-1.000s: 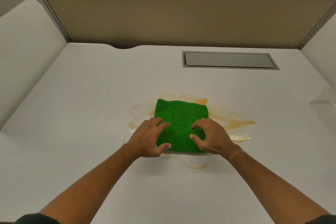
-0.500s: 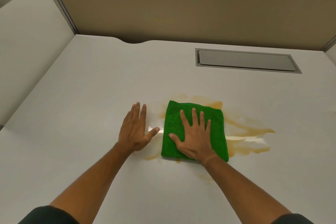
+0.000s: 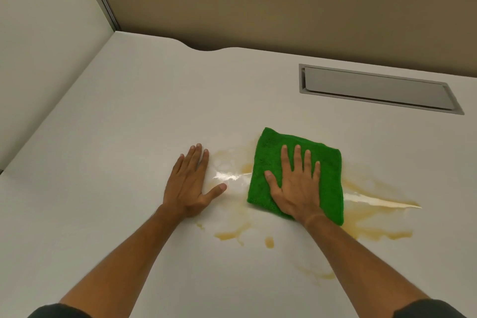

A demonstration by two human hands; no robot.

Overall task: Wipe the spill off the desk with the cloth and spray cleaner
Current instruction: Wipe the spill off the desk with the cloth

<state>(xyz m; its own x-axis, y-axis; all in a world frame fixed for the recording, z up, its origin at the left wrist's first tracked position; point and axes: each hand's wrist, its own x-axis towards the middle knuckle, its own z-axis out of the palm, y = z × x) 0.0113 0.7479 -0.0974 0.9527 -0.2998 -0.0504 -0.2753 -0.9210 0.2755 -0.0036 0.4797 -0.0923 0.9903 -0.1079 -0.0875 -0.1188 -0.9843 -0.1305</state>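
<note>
A folded green cloth [image 3: 327,162] lies flat on the white desk [image 3: 103,162], on top of an orange-brown spill [image 3: 374,212] that spreads out to its left, right and front. My right hand [image 3: 296,186] presses palm-down on the cloth with its fingers spread. My left hand [image 3: 189,183] rests flat on the bare desk just left of the cloth, holding nothing, its thumb at the wet edge of the spill. No spray cleaner is in view.
A grey recessed cable hatch [image 3: 374,90] sits in the desk at the back right. A tan partition [image 3: 284,0] closes the back and a white side panel [image 3: 46,41] closes the left. Small spill drops [image 3: 268,241] lie near the front.
Both hands gripped the cloth's near edge a second ago. My left hand has let go and lies flat on the desk; my right hand has flattened on the cloth, which slid slightly right.
</note>
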